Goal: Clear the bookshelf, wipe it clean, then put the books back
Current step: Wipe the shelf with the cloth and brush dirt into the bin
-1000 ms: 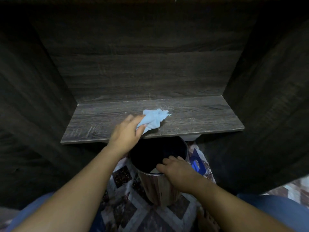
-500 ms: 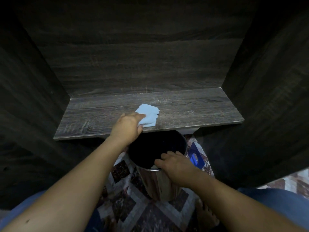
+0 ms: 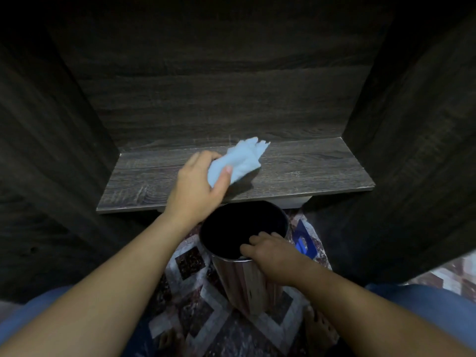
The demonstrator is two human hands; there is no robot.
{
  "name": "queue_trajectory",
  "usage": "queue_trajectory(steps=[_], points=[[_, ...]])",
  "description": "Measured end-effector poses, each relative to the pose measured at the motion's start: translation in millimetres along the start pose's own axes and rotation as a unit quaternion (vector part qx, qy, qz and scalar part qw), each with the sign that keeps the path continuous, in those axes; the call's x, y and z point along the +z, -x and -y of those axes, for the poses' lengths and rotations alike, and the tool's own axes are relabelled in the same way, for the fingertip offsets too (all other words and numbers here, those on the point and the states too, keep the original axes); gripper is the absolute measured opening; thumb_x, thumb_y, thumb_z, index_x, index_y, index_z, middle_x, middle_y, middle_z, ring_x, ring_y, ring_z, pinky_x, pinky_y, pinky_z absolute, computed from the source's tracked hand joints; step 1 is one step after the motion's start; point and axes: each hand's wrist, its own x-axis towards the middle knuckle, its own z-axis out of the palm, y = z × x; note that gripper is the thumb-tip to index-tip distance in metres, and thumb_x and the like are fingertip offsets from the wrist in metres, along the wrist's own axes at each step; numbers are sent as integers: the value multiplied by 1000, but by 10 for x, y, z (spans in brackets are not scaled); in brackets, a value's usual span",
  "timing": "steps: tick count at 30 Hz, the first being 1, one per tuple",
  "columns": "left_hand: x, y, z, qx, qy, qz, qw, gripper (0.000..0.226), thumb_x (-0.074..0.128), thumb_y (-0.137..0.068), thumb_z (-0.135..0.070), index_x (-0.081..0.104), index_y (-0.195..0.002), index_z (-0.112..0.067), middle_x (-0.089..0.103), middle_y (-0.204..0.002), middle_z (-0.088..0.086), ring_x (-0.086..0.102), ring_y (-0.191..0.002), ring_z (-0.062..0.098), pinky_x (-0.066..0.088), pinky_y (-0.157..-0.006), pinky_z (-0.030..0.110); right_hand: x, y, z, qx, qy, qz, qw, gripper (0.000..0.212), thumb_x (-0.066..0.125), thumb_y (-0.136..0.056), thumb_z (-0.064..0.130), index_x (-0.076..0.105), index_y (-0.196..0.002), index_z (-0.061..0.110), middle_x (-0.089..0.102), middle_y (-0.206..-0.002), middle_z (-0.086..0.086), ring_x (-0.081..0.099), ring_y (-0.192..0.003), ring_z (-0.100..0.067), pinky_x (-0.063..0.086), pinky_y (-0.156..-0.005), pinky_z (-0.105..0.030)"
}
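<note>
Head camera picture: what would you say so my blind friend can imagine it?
A left hand holds a light blue cloth over a dark wooden shelf. The right hand grips the rim of a round bin on the patterned floor below.

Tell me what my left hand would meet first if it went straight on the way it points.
Probably the shelf's back panel. The left hand grips the blue cloth, pointing back and right across the shelf board; nothing else shows in that line.

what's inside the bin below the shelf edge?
Only black shows inside the bin; the right hand has its fingers curled over the near rim. Any contents and the bottom are lost in shadow.
</note>
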Motion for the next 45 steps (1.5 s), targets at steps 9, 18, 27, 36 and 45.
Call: queue_trajectory(steps=[9,18,27,36,45], points=[[251,169,275,-51,-68,222,971,36,58,-93,-34,59,-122,-13,57,-114,8,57,-104,27,41,-85,30,-69,-8,-17,11,17,2,1000,39,41,-95,10,43,-133,18,49,-123,-11,44,-115,-29,32,-91,-38],[233,188,425,-56,-112,363,923,54,66,-88,-38,51,-135,-17,55,-131,7,51,-119,25,38,-95,28,-67,-14,-14,12,18,1,1000,42,43,-94,9,43,-135,18,49,-124,-11,43,-116,-29,32,-90,-38],[-30,-26,434,-73,-28,228,971,20,62,-91,-27,52,-107,-19,51,-103,-1,49,-91,16,32,-74,26,-27,-136,6,0,15,-5,1000,40,44,-94,10,43,-132,20,50,-123,-9,44,-115,-29,33,-88,-37],[-367,-122,903,-284,-135,5,949,33,60,-89,-30,47,-111,-9,56,-114,15,56,-103,36,43,-79,39,-16,-460,106,-34,9,-34,999,34,45,-94,13,45,-126,21,51,-119,-6,46,-111,-26,29,-80,-33],[-368,61,1623,-369,-365,-21,854,46,60,-88,-17,39,-128,-8,47,-121,17,49,-108,36,45,-73,42,47,-682,174,-39,3,-32,999,37,46,-93,13,43,-128,24,49,-119,-3,45,-113,-24,32,-84,-34]])
